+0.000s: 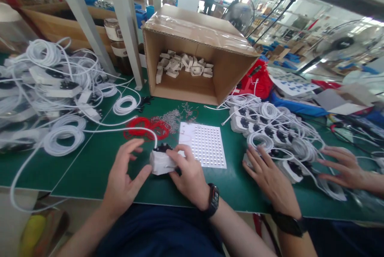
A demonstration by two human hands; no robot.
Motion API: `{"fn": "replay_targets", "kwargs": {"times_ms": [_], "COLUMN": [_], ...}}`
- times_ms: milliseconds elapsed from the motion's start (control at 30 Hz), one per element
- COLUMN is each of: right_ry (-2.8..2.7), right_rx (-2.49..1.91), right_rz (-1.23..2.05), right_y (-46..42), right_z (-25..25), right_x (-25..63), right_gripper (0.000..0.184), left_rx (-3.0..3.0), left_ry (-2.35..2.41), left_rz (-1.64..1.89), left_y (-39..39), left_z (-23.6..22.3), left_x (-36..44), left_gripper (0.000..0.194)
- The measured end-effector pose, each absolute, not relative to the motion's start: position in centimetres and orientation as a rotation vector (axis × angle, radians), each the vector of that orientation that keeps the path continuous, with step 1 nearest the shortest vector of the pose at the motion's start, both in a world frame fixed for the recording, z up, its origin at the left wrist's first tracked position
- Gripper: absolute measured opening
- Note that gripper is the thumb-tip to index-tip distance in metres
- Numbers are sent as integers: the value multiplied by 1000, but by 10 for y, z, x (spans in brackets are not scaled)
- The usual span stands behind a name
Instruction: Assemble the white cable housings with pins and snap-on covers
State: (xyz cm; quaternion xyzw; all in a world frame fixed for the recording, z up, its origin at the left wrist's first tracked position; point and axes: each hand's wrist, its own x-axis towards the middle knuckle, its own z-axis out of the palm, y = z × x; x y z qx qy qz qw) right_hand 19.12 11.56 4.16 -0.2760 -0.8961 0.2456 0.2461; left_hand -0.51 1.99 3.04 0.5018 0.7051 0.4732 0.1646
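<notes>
On the green table in front of me stands a white plastic housing (162, 163) with black parts (163, 147) on its top. A white cable (144, 128) runs from its upper left side toward the coils. My right hand (189, 171), with a dark band at the wrist, grips the housing's right side between fingers and thumb. At its left, my left hand (124, 175) has its fingers spread, the thumb tip close to or touching the housing. Just behind lies a white sheet (222, 145) with rows of small shiny round pieces.
An open cardboard box (186, 91) holds white plastic pieces (186, 65). Screws (171, 119) and red wires (141, 128) lie before it. White cable coils (64, 135) heap at left. At right, a co-worker's hands (271, 179) rest among wired units (258, 121).
</notes>
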Motion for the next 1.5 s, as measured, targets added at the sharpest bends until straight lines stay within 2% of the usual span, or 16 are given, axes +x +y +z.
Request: {"fn": "replay_targets", "kwargs": {"times_ms": [67, 167, 300, 400, 500, 700, 833, 967, 1100, 1267, 1400, 1500], "right_ry": [-2631, -2800, -2700, -2466, -2334, -2341, -2383, -2406, -2340, -2157, -2018, -1616], "right_rx": [-650, -448, -471, -1095, -1568, -1726, -1723, -1681, -1643, -1481, -1253, -907], "right_rz": [422, 98, 347, 483, 414, 297, 276, 344, 495, 821, 1214, 1831], "right_y": [107, 96, 101, 140, 195, 252, 252, 250, 252, 258, 231, 188], "right_z": [28, 12, 9, 12, 14, 9, 8, 12, 15, 35, 59, 70], "right_x": [161, 163, 192, 200, 193, 158, 145, 146, 150, 160, 161, 154], "right_gripper": [39, 33, 28, 22, 21, 21, 13, 26, 28, 13, 18, 23], "left_rx": [1348, 1328, 1449, 1513, 1545, 1501, 1406, 1251, 1188, 1199, 1404, 1586], "left_ry": [2133, 2085, 2019, 2009, 2012, 2056, 2063, 1967, 2039, 2143, 2101, 1943], "left_rz": [1246, 1055, 1045, 1004, 965, 1003, 1043, 1282, 1418, 1554, 1541, 1569], "left_y": [13, 11, 16, 21, 29, 44, 39, 30, 20, 14, 33, 57], "left_z": [19, 0, -15, -18, -17, -21, -18, -9, -3, 12, 43, 61], "left_x": [-3, 3, 5, 1, -1, 5, 7, 4, -5, -14, -2, 17], "left_gripper": [55, 62, 49, 50, 52, 49, 58, 53, 39, 28, 17, 16]}}
